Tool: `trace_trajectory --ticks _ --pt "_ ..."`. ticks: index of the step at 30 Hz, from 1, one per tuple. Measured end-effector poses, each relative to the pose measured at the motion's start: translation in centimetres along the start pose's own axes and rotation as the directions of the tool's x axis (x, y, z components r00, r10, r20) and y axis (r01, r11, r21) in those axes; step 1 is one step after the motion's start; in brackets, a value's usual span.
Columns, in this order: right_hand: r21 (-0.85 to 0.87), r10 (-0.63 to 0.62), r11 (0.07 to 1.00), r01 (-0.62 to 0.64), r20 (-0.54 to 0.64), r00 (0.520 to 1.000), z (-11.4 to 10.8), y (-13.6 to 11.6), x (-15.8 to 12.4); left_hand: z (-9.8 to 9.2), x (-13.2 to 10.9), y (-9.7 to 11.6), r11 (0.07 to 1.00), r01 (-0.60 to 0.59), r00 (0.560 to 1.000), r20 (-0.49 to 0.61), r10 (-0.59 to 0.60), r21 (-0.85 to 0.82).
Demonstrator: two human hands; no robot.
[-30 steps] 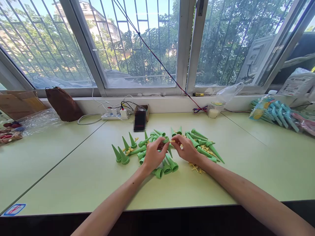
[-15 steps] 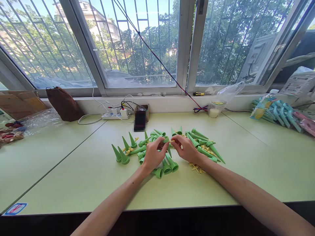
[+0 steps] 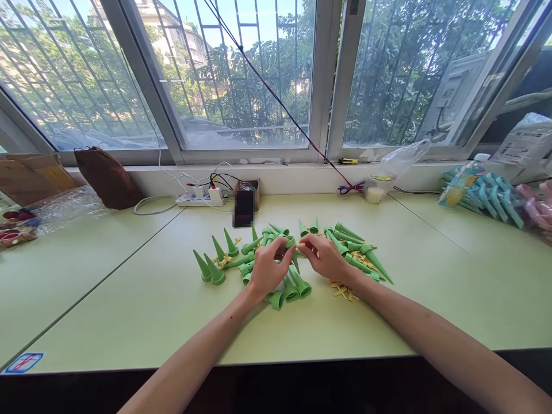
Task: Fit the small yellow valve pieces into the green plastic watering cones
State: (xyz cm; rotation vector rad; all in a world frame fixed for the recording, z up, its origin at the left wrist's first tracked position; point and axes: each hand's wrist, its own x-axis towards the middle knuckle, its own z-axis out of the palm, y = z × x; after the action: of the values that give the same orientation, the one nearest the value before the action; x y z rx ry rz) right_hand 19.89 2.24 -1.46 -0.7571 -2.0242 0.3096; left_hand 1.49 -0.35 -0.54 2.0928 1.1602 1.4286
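Note:
Both my hands meet over a heap of green plastic cone spikes [image 3: 353, 256] on the pale green table [image 3: 129, 299]. My left hand [image 3: 267, 269] is closed round one green cone spike [image 3: 290, 244], its wide end pointing right. My right hand [image 3: 325, 259] pinches a small yellow plastic piece [image 3: 301, 245] held against that open end. More green cones lie under and beside my left hand [image 3: 295, 287], and three stand upright at the left [image 3: 213, 267]. Small yellow pieces [image 3: 342, 292] are scattered near my right wrist.
A power strip with cables [image 3: 196, 198] and a small dark box [image 3: 244, 207] sit by the window sill. A brown pouch [image 3: 106, 178] is at back left, a plastic bag with a jar [image 3: 379, 190] at back right, and blue packaged items [image 3: 487, 195] at far right.
Almost nothing has moved; my hands stay together at the cone and yellow piece, and the view has tipped slightly.

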Motion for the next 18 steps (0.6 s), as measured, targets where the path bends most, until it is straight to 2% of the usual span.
trace_trajectory --ticks 4,7,10,18 --pt "-0.044 0.028 0.999 -0.028 0.012 1.0 0.01 0.34 0.01 0.08 -0.05 -0.12 1.0 0.003 1.0 0.004 -0.003 -0.011" --pt "-0.005 0.056 0.998 -0.056 0.0 0.998 -0.01 0.37 -0.04 0.07 -0.01 -0.11 1.0 0.006 1.0 -0.007 -0.006 -0.006" --pt "0.023 0.036 0.999 -0.035 -0.009 0.999 -0.03 0.22 -0.07 -0.01 0.06 0.02 1.0 0.017 1.0 -0.019 -0.017 -0.009" --pt "-0.049 -0.003 0.999 0.004 0.018 1.0 -0.03 0.7 -0.1 -0.02 0.11 0.18 0.999 -0.011 1.0 -0.009 0.011 0.03"
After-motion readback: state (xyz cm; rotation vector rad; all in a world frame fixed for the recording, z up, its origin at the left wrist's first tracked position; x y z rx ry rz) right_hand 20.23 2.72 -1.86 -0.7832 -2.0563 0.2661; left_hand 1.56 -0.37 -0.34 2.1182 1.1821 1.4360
